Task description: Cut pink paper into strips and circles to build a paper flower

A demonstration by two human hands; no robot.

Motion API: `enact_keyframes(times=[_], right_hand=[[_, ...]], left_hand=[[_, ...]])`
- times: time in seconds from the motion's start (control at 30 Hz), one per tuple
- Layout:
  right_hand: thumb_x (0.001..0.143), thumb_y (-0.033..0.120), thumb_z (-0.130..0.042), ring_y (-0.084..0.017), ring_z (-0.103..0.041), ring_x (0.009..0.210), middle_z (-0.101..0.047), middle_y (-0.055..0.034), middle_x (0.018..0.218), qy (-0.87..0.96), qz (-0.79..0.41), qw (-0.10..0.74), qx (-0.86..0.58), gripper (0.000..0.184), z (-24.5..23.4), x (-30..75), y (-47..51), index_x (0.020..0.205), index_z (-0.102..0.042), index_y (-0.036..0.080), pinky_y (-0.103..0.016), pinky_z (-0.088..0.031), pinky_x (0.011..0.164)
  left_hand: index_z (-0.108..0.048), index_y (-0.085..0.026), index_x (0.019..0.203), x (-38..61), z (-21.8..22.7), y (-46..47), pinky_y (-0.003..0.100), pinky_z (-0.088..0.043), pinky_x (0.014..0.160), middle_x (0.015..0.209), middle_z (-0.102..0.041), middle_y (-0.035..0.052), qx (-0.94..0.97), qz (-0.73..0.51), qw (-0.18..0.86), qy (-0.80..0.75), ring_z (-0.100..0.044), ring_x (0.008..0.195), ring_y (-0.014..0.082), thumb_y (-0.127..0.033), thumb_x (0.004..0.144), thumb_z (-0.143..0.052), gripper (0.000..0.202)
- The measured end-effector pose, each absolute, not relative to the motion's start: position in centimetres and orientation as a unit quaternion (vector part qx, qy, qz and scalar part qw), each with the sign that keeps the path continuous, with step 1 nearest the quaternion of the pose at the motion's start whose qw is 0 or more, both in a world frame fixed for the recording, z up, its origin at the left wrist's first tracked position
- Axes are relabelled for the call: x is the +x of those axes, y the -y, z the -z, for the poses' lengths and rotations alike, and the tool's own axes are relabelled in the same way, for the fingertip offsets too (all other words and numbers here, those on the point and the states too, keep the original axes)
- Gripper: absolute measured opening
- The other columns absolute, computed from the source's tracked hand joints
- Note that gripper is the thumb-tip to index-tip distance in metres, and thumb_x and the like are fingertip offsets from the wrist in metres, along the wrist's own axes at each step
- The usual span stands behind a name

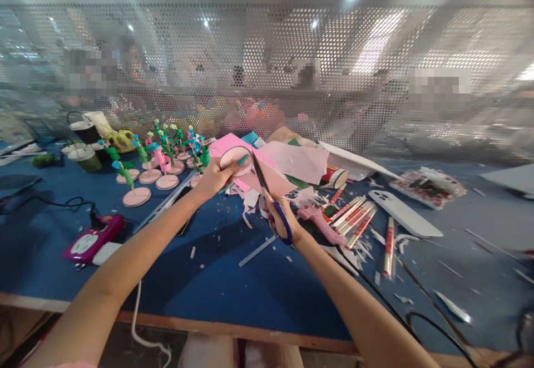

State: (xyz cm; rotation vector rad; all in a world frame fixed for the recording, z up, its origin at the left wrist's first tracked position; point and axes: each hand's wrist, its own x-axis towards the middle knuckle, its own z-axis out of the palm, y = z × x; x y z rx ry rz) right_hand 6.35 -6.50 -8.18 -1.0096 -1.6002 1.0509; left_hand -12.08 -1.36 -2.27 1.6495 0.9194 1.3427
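My left hand (219,177) pinches a round pale pink disc (232,157) with a dark rim, thumb on its face. My right hand (277,220) grips a pair of scissors (284,224) with blue handles. The blades point up and away, their tips beside the disc's right edge; whether they touch it I cannot tell. Behind and below the blades are pale pink paper sheets (298,161) and a brighter pink sheet (223,144). White paper scraps (250,201) lie just under the hands.
Small flower figures on round pink bases (136,196) stand to the left, near a purple power adapter (98,240). On the right are a pink glue gun (321,223), red-and-white wrapped sticks (389,248) and a white phone (404,212). A perforated metal screen (267,73) rises behind the blue table.
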Motion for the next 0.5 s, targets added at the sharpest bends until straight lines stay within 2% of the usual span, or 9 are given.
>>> enact_keyframes(times=[0.27,0.5], right_hand=[[0.075,0.075,-0.046,-0.007,-0.029,0.033,-0.028,0.0074,0.042,0.655,-0.407,0.479,-0.420,0.055,8.36,6.30,6.49,0.061,-0.039,0.022,-0.020,-0.024,0.029],[0.074,0.077,-0.043,-0.006,-0.032,0.027,-0.033,0.0087,0.041,0.662,-0.427,0.466,-0.403,0.056,7.91,6.08,6.75,0.065,-0.039,0.022,-0.019,-0.027,0.026]], left_hand=[[-0.049,-0.015,0.049,-11.70,1.58,1.97,0.018,-0.017,0.030,0.033,-0.039,-0.0059,0.620,-0.539,0.434,-0.370,-0.028,0.027,0.0014,-0.047,0.065,-0.072,0.042],[-0.052,-0.014,0.052,-11.90,1.99,1.59,0.017,-0.019,0.031,0.034,-0.041,-0.0057,0.618,-0.536,0.446,-0.363,-0.030,0.028,0.0018,-0.046,0.061,-0.074,0.040]])
